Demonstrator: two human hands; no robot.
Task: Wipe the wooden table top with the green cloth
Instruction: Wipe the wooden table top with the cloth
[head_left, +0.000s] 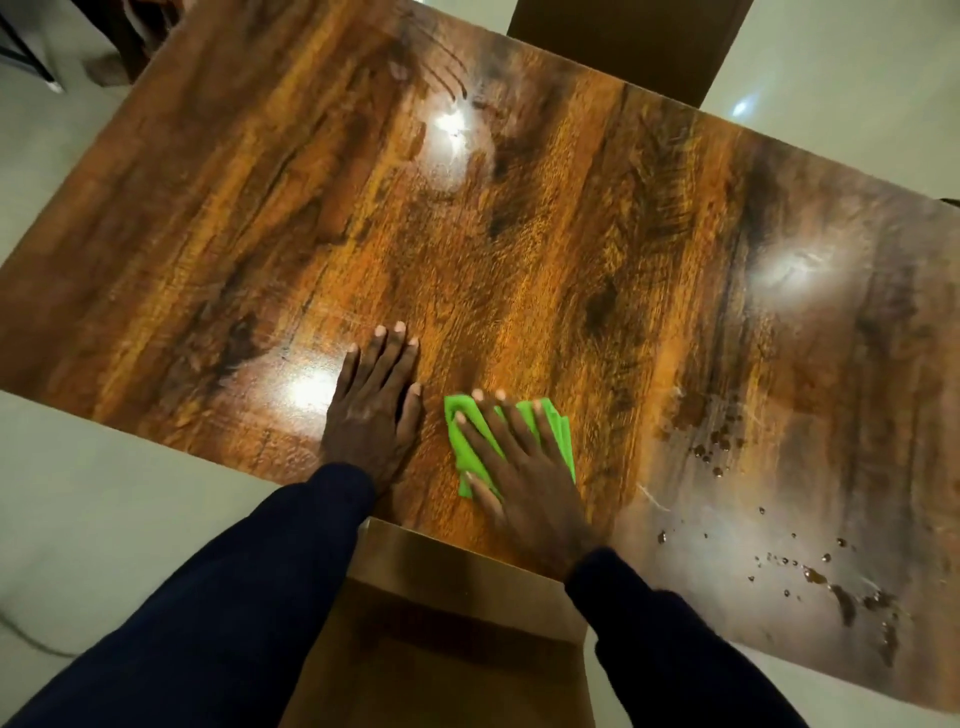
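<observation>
Right hand (519, 467) flat, fingers spread, pressing green cloth (462, 441); left hand (376, 400) flat on table top (571, 260).

— Where is the cloth (563, 441) placed?
— It is spread on the table top (519, 234), near its lower edge at the centre of the frame, and is pressed flat under the right hand (524, 483).
— And the left hand (374, 410)?
— It is laid flat on the table top just left of the cloth, apart from it.
— What else is seen?
— A chair back (457, 597) is seen below the hands. A second chair (623, 41) is set beyond the far edge, at the top. Droplets (810, 571) are scattered at lower right.
</observation>
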